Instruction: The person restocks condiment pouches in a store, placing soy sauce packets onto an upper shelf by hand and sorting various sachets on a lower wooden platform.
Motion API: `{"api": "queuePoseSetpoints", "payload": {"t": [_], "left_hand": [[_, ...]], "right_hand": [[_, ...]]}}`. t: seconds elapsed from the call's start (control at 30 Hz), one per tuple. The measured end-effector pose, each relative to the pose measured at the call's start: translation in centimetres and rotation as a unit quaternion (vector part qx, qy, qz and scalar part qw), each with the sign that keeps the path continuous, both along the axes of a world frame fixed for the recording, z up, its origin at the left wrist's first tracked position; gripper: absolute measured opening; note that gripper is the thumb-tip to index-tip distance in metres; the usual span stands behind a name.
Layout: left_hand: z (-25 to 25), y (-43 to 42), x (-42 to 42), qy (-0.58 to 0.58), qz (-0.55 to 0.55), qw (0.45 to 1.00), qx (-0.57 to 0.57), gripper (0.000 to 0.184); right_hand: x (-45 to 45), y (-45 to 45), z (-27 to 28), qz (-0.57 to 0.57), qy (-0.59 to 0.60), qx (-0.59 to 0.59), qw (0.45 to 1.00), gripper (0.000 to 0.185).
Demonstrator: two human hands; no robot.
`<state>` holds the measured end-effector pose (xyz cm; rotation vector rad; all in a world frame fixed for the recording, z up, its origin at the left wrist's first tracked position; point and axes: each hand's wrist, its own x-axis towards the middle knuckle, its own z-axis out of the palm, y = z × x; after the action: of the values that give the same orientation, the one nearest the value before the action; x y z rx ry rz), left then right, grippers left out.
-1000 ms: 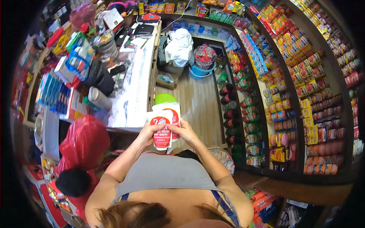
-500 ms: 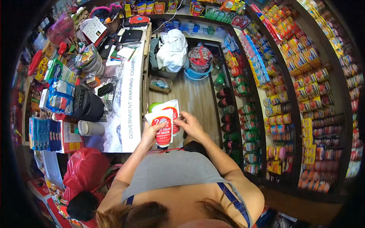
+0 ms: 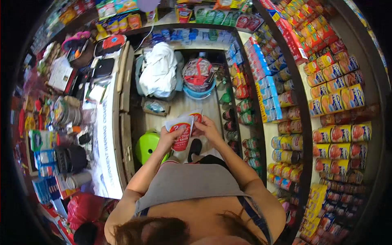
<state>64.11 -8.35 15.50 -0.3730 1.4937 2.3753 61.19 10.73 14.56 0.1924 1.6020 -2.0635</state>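
Note:
Two red and white soy sauce pouches are held upright in front of my chest, partly overlapping. The front soy sauce pouch [image 3: 181, 134] is gripped by my left hand [image 3: 169, 139], its thumb across the printed face. Behind it and to the right, the second pouch [image 3: 197, 115] is pinched at its right edge by my right hand [image 3: 207, 130]. Below the pouches, the floor and a dark slipper [image 3: 195, 146] show.
A green stool [image 3: 148, 147] stands left of my hands, beside the white counter [image 3: 105, 139]. Ahead are a cardboard box [image 3: 155, 107], a white cloth heap [image 3: 158, 71] and a blue basin [image 3: 199, 93]. Shelves of cans [image 3: 341, 134] line the right side.
The view has swung right and moved forward, so the counter sits farther left and more of the green stool shows. Both pouches remain in my hands.

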Motion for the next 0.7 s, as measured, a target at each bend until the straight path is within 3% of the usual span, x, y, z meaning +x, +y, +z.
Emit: {"api": "queuePoseSetpoints", "payload": {"t": [0.07, 0.17, 0.4, 0.7], "left_hand": [[0.2, 2.0, -3.2, 0.018, 0.018, 1.0, 0.007, 0.029], [0.7, 3.2, -7.9, 0.03, 0.042, 0.998, 0.022, 0.027], [1.1, 2.1, -16.7, -0.029, 0.026, 0.997, -0.06, 0.03], [0.7, 0.6, -28.0, -0.011, 0.02, 0.996, -0.086, 0.029]], "right_hand": [[-3.9, 2.9, -1.9, -0.024, 0.049, 0.0, 0.999, 0.026], [-9.4, 5.5, -0.3, -0.128, 0.081, -0.038, 0.988, 0.022], [-23.9, 9.3, 0.3, -0.294, 0.137, -0.196, 0.925, 0.023], [-42.1, 12.9, -0.3, -0.446, 0.17, -0.122, 0.87, 0.012]]}}
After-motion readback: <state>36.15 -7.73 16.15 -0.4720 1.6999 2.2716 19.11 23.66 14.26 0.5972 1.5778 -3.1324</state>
